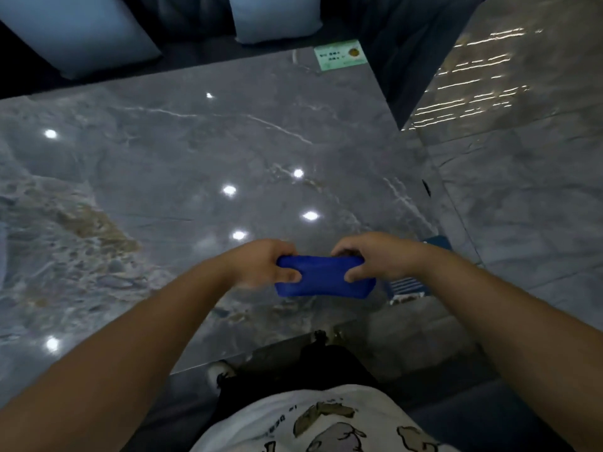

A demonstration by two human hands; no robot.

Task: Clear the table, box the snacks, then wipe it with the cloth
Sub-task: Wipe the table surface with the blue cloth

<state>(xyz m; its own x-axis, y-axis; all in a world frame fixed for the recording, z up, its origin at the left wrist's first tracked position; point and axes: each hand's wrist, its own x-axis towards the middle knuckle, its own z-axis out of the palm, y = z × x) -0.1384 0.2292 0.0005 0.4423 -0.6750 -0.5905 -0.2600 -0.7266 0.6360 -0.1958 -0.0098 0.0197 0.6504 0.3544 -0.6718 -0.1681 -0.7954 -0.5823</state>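
Now the left hand (261, 262) and right hand (368, 259) each pinch an end of the folded blue cloth (321, 282), fingers curled round it, just above the grey marble surface (195, 158) near its front edge. Soft and light, it likely bunches; gripping both ends suits it.

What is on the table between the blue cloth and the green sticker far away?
Nothing. In the head view, the marble table between the blue cloth and the green sticker is bare, showing only light reflections.
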